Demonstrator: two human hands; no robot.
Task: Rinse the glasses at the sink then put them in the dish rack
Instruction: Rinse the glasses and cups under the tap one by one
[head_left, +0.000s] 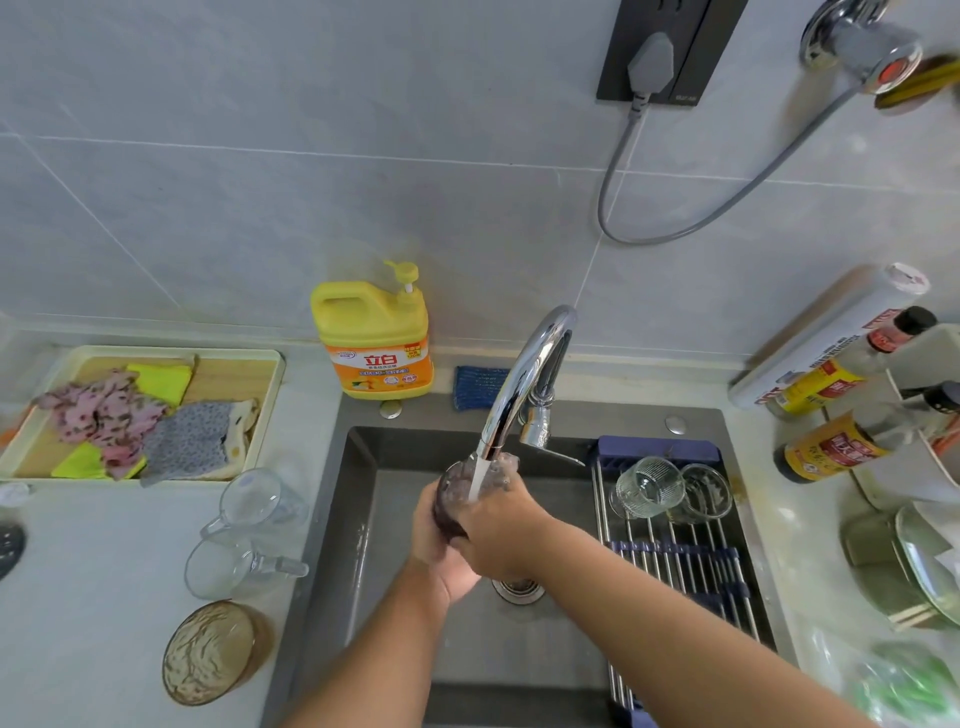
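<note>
Both hands meet over the middle of the sink (363, 519), holding a dark tinted glass (453, 491) upright under the chrome faucet (524, 374). A stream of water (477, 480) runs from the spout into the glass's open mouth. The left hand (441, 556) cups the glass from the near left, its fingers curled round the lower wall. The right hand (501, 535) wraps round it from the right, fingers closed on the side. The drain (519, 587) shows just near the hands, on the basin floor. A dish rack (675, 561) of metal rods lies across the right part of the sink. At its far end two clear glasses lie side by side, a ribbed glass (647, 486) on the left and a smoother glass (706, 491) touching it on the right. On the counter left of the sink stand two clear mugs (254, 501) with handles, one nearer than the other. An amber glass (213, 649) stands nearer still. A yellow detergent bottle (374, 343) stands at the far wall, with a blue scrubber (480, 387) to its right behind the faucet. A tray (267, 395) with cloths sits at the far left.
</note>
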